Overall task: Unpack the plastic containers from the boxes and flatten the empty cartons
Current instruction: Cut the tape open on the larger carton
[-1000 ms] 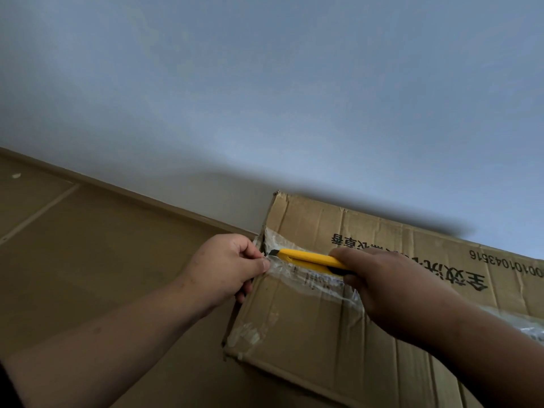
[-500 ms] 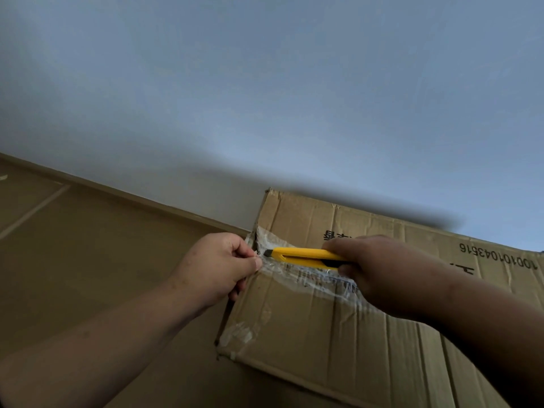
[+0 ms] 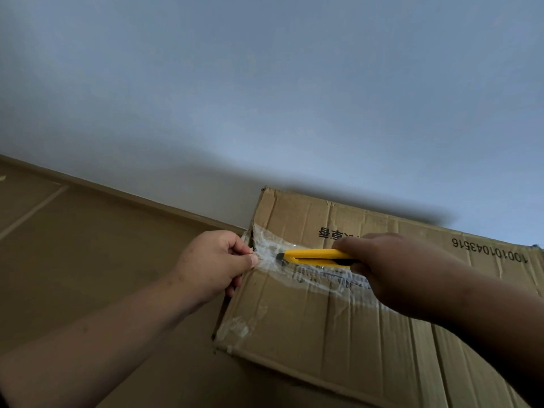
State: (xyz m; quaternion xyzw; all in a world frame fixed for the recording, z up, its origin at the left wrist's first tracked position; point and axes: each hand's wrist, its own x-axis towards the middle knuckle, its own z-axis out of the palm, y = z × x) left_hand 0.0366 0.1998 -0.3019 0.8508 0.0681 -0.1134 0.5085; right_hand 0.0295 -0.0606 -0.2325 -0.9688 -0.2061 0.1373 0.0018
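Note:
A closed brown carton (image 3: 338, 328) with black print fills the lower right, its top seam sealed with clear tape (image 3: 323, 275). My right hand (image 3: 391, 269) grips a yellow utility knife (image 3: 315, 257), its blade tip resting on the tape near the carton's left end. My left hand (image 3: 215, 266) sits at that left edge, thumb and fingers pinching the loose end of the tape. The carton's contents are hidden.
A tan floor (image 3: 88, 260) spreads to the left and below the carton. A pale wall (image 3: 265, 98) with a low skirting board stands right behind the carton.
The knife has slid a little to the right along the tape, away from my left hand. My left hand keeps its pinch at the carton's edge.

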